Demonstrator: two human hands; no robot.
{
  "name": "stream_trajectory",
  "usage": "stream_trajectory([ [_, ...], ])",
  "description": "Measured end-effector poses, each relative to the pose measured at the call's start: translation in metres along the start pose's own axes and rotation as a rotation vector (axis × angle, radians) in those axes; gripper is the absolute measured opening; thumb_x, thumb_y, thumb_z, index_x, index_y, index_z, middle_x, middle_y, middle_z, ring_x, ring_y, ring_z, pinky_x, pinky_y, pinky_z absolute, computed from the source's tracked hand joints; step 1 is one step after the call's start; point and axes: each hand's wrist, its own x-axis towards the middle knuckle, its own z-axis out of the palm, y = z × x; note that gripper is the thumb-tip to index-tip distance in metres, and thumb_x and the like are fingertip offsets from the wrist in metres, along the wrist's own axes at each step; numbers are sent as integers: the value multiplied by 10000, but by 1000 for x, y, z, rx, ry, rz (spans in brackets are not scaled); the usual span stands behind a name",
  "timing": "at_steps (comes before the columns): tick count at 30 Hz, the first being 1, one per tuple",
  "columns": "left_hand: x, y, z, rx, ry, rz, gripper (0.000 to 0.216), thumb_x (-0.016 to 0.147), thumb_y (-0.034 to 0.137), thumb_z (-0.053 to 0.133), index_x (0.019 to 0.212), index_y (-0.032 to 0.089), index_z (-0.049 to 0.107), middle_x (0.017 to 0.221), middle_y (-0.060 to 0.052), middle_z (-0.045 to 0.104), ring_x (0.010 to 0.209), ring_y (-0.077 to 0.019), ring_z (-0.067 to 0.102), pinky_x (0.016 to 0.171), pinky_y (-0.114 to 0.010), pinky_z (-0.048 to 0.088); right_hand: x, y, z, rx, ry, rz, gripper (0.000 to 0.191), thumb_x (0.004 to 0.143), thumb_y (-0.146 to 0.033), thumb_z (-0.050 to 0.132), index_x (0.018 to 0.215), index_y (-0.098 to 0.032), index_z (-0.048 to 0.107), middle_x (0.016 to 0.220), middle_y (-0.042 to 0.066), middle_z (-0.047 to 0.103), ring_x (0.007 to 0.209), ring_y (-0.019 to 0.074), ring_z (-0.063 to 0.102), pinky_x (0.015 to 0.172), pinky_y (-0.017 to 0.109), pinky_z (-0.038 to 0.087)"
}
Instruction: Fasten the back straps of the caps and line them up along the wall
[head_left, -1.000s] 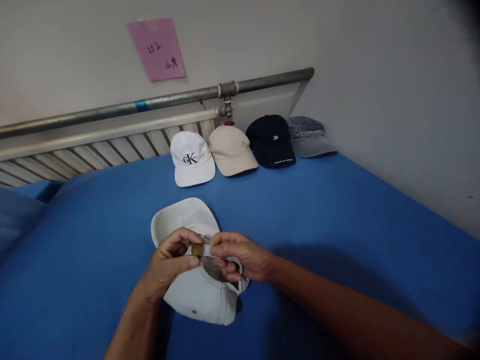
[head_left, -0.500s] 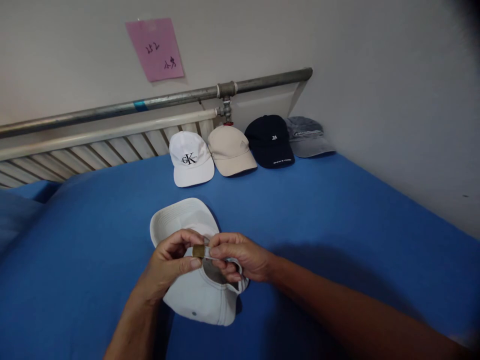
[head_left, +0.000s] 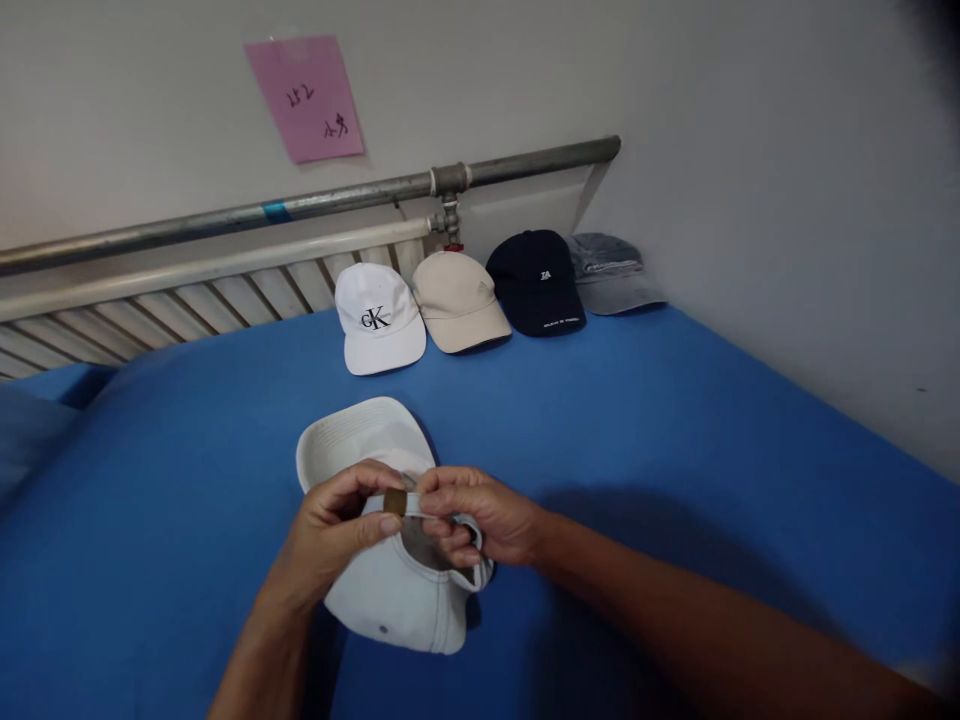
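Observation:
A pale, whitish baseball cap point(head_left: 409, 605) lies on the blue bed surface, its brim pointing away to the upper left and its back opening toward me. Across that opening runs the cap's adjusting strap point(head_left: 414, 504) with a brass-coloured buckle point(head_left: 395, 502). My left hand point(head_left: 330, 530) grips the strap at the buckle between thumb and fingers. Just right of the buckle, my right hand point(head_left: 476, 510) pinches the strap, its lower fingers curled inside the opening. Part of the cap's crown is hidden behind my hands.
Along the back stand a white cap point(head_left: 379, 320), a beige cap point(head_left: 459, 300), a black cap point(head_left: 536, 285) and a grey cap point(head_left: 611, 275). Behind them are a radiator point(head_left: 225, 295) and a metal pipe point(head_left: 360, 192). A pink note point(head_left: 307, 100) hangs on the wall.
My right hand's grip and the strap look slightly shifted relative to the buckle, which sits a little closer to my left fingers. The whole view has moved slightly; the other caps stay put.

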Motion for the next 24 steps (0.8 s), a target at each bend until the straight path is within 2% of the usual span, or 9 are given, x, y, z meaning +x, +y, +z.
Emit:
stream_trajectory([
  [8,-3,-1,-1,1,35,-24,196,648,204,811,827,271,767,853,-7,712,838,-145,633,756,-191,488,2,1,-2,8,-35,11,295,688,-302,765,768,-195,501,535,-82,480,382,18,314,346,134,239],
  [17,1,0,2,-1,-8,-2,212,669,188,796,854,288,769,877,-4,700,864,-138,634,760,-178,495,5,4,-1,-10,10,22,225,711,-259,726,802,-184,534,565,-62,522,391,25,347,341,138,243],
  [24,2,-2,1,-12,28,-11,183,670,210,796,837,280,767,851,-5,697,829,-136,630,743,-183,499,2,5,3,-9,39,-27,252,704,-285,743,792,-192,526,552,-69,525,392,24,349,347,140,238],
])
